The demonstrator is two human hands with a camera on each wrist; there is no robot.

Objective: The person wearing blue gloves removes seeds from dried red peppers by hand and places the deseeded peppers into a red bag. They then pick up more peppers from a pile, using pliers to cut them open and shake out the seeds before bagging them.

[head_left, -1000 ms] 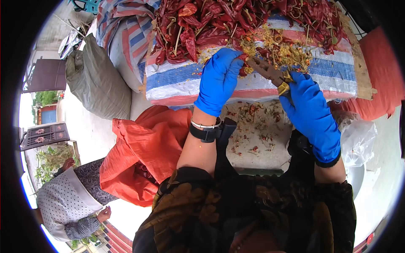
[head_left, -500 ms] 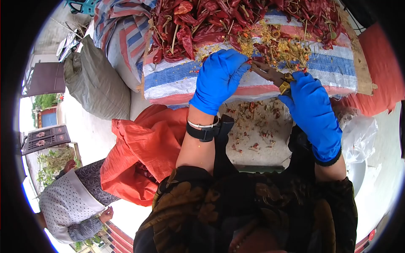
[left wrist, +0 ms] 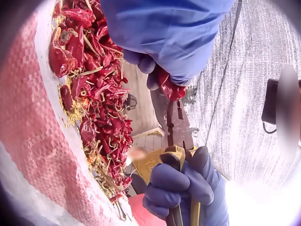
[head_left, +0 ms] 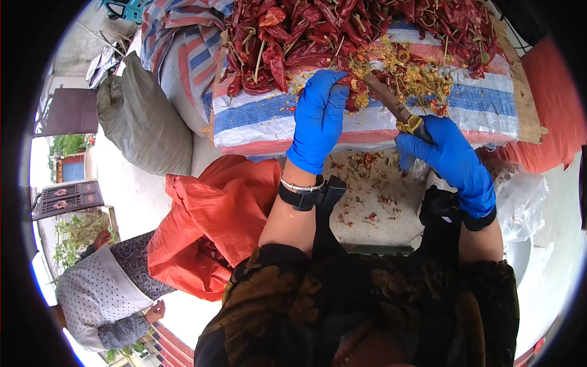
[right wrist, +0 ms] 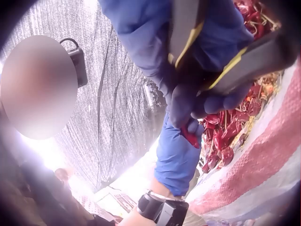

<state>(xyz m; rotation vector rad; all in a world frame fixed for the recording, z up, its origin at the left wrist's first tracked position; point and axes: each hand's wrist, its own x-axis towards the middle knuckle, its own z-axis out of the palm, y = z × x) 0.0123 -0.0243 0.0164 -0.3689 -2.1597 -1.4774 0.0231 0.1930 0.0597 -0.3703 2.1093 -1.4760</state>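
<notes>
While left hand (head_left: 319,119) pinches a chili (left wrist: 170,87) | right hand (head_left: 449,158) grips shears (head_left: 391,105) | striped sack (head_left: 373,119) bears chilies (head_left: 287,30)

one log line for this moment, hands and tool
left hand: pinches dried red chili pepper | right hand: grips yellow-handled rusty metal scissors | blades: at chili | surface: striped woven sack

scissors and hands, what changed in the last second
The right hand slid down and back toward the body, gripping the scissors by the yellow handles, so the blades now angle up more steeply toward the pile of dried red chillies. The left hand stayed at the pile's edge, pinching a chilli at the blade tips. The striped sack and orange bag did not move.
</notes>
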